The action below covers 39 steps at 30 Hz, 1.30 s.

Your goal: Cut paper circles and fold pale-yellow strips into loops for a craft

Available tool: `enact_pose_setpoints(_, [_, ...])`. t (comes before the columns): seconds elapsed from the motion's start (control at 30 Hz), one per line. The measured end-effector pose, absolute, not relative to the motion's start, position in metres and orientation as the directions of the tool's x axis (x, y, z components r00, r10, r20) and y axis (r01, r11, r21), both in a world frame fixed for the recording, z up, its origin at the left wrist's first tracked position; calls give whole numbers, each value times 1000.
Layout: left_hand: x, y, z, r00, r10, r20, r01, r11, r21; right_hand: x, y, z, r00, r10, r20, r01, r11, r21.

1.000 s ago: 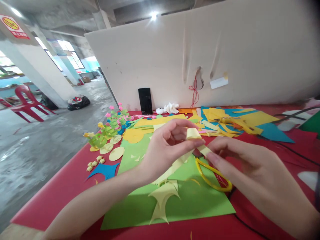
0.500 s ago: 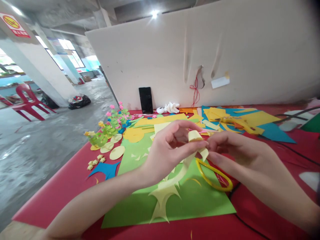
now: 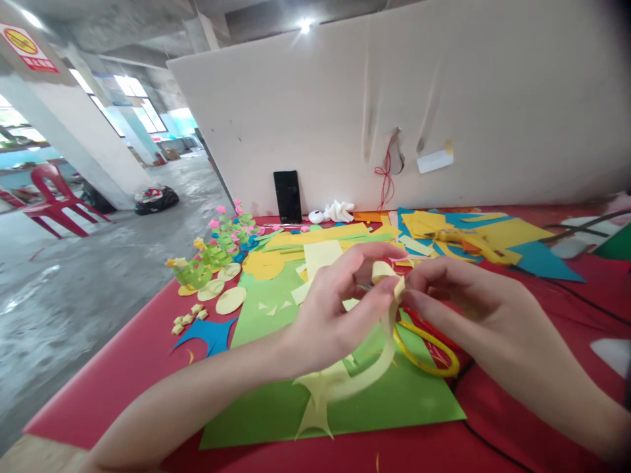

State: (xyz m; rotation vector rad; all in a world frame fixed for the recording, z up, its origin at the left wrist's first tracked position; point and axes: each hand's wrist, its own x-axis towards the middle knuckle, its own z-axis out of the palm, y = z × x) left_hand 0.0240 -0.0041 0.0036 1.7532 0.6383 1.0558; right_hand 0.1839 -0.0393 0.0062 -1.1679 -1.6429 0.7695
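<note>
A pale yellow paper strip [image 3: 383,360], its upper end bent into a loop, is pinched between the thumb and fingers of my left hand [image 3: 328,318]. My right hand [image 3: 478,309] pinches the same strip at the folded end, fingertips close to those of the left. The long tail of the strip curves down, blurred, over a green paper sheet [image 3: 409,410]. On that sheet lies a pale yellow offcut with curved edges [image 3: 315,410]. A yellow looped handle [image 3: 446,369] lies under the right hand; the rest of that tool is hidden.
Small folded paper stars [image 3: 187,320], paper discs [image 3: 231,301] and a blue offcut [image 3: 213,335] lie left. Behind them stand green-and-pink paper decorations [image 3: 231,230]. A yellow glue gun [image 3: 476,246] rests on paper scraps at right. A black phone [image 3: 287,197] leans on the board.
The strip's tail has swung right and bows outward more. The folded end now sits between both hands' fingertips, and my left hand has dropped slightly.
</note>
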Motion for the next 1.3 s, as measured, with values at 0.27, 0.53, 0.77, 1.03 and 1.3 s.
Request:
enact_pose_setpoints(0.27, [22,-7,6,505,768,394,-15,-448,894,186,-37,8,-96,936,340,332,352,-875])
enact_pose_setpoints(0.53, [24,-4,4,496,787,366,-20,-411,912,185,-39,9,-86,932,353,333,360,-871])
enact_pose_setpoints(0.77, [24,-7,8,509,782,359,-5,-414,910,182,-36,6,-44,918,394,323,386,-864])
enact_pose_setpoints(1.03, [22,-9,6,532,728,432,-41,-487,872,182,-39,7,-46,916,399,376,386,-842])
enact_pose_setpoints(1.3, [21,-8,6,585,706,399,-68,-448,891,184,-37,8,-16,931,364,343,347,-873])
